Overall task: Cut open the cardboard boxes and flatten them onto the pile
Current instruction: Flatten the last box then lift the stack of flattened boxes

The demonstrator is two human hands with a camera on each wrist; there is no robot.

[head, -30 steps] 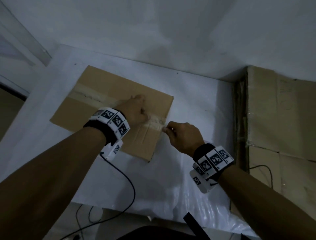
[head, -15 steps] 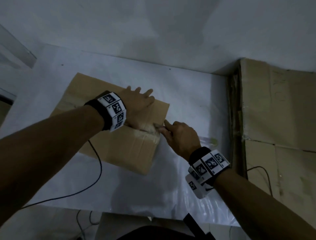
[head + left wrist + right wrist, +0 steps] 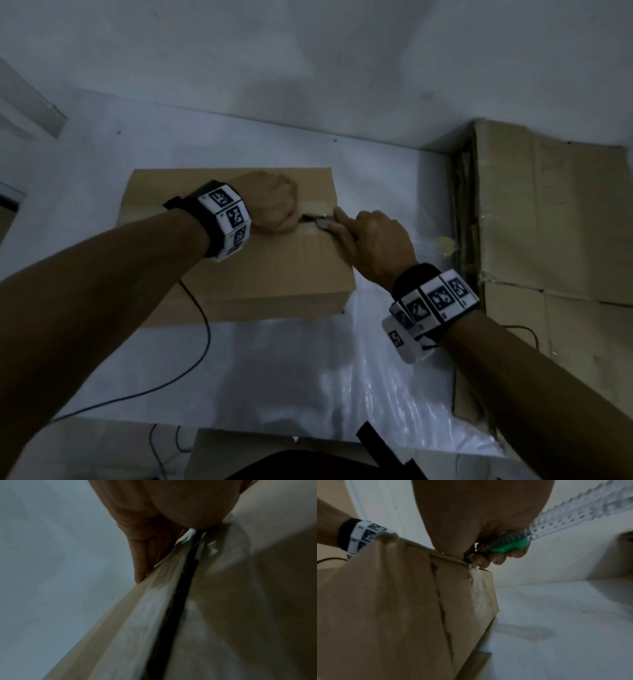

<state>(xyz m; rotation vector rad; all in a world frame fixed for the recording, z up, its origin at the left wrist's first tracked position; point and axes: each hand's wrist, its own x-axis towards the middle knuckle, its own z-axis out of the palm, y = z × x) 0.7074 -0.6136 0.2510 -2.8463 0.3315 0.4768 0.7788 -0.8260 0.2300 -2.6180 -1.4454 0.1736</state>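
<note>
Cardboard box sits on the desk; right hand fingers clamp a green-handled cutter at its taped seam, left hand curled there, grip unclear.

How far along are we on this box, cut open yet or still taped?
Done: flattened brown cardboard already lies in a pile at the right. In hand: the right hand grips a green-handled cutter at the taped seam of the brown cardboard box; the left hand steadies it. Left: finish cutting, flatten, pile it.
</note>
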